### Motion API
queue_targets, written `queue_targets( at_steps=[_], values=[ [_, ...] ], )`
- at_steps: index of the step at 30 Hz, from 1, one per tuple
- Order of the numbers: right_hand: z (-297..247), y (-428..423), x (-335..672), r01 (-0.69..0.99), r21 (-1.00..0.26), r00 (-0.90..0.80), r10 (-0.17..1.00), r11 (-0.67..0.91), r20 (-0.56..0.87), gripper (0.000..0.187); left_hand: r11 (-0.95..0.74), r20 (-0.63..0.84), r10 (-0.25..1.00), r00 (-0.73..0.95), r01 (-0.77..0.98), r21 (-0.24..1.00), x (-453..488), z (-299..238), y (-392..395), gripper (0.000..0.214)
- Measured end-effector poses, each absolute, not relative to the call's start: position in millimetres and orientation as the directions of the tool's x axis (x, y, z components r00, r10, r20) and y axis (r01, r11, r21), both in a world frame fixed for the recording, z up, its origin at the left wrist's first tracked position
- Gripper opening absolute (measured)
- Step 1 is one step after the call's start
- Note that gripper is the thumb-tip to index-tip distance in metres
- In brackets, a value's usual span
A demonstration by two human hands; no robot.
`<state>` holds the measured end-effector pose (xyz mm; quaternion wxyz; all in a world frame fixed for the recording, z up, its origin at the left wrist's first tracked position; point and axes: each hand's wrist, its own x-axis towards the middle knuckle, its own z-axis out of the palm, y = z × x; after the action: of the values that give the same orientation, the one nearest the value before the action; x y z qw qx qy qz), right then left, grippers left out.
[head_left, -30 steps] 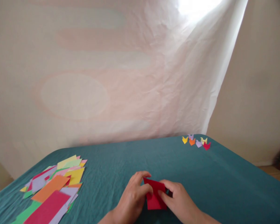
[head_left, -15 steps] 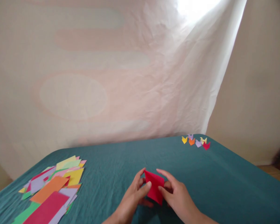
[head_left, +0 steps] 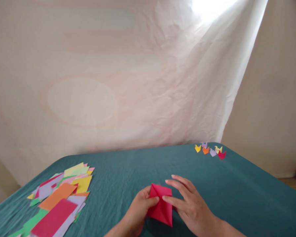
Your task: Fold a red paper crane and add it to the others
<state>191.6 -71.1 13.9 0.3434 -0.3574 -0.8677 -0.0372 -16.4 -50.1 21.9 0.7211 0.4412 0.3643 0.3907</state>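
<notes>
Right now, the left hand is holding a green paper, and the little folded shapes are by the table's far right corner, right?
Almost! The paper in the left hand is red, not green; the head view shows it.

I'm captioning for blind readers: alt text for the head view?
Left hand grips folded red paper, right hand at its edge, over a teal cloth. Colorful sheets lie left; six small paper figures sit far right.

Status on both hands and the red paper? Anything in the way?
Left hand pinching folded red paper, thumb on front. Right hand fingers spread, one fingertip at its front, grip unclear. Sheet pile at left, folded figures far right, both apart from hands.
</notes>
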Motion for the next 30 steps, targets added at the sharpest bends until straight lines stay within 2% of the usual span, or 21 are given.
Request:
queue_targets(
  at_steps=[3,9,15,17,19,21,26,30],
  values=[
    [13,-70,194,0.633,-0.175,-0.527,0.586,0.754,0.616,0.038,0.302,-0.167,0.873,0.458,-0.24,0.923,-16,22,-52,0.029],
    [11,-69,192,0.54,-0.454,-0.429,0.697,0.708,0.575,0.012,0.186,-0.119,0.839,0.532,-0.075,0.98,-14,24,-53,0.049],
    [13,-69,189,0.456,-0.638,-0.314,0.783,0.62,0.537,0.016,-0.045,0.045,0.78,0.624,-0.015,0.999,-17,27,-59,0.06],
    [14,-70,188,0.443,-0.672,-0.294,0.805,0.593,0.516,0.018,-0.099,0.064,0.804,0.591,0.028,0.995,-16,26,-61,0.053],
    [14,-71,186,0.432,-0.704,-0.273,0.826,0.563,0.493,0.019,-0.096,0.044,0.828,0.558,0.064,0.993,-13,23,-63,0.04],
    [14,-72,184,0.422,-0.737,-0.236,0.848,0.529,0.474,0.018,-0.063,0.019,0.84,0.542,0.064,0.996,-11,21,-63,0.036],
    [15,-73,180,0.401,-0.829,-0.166,0.921,0.39,0.354,0.018,-0.021,-0.011,0.842,0.539,0.054,0.998,-8,19,-62,0.051],
    [19,-75,177,0.405,-0.829,-0.201,0.922,0.386,0.332,0.02,-0.016,-0.023,0.872,0.489,0.077,0.997,-9,18,-61,0.062]
  ],
)
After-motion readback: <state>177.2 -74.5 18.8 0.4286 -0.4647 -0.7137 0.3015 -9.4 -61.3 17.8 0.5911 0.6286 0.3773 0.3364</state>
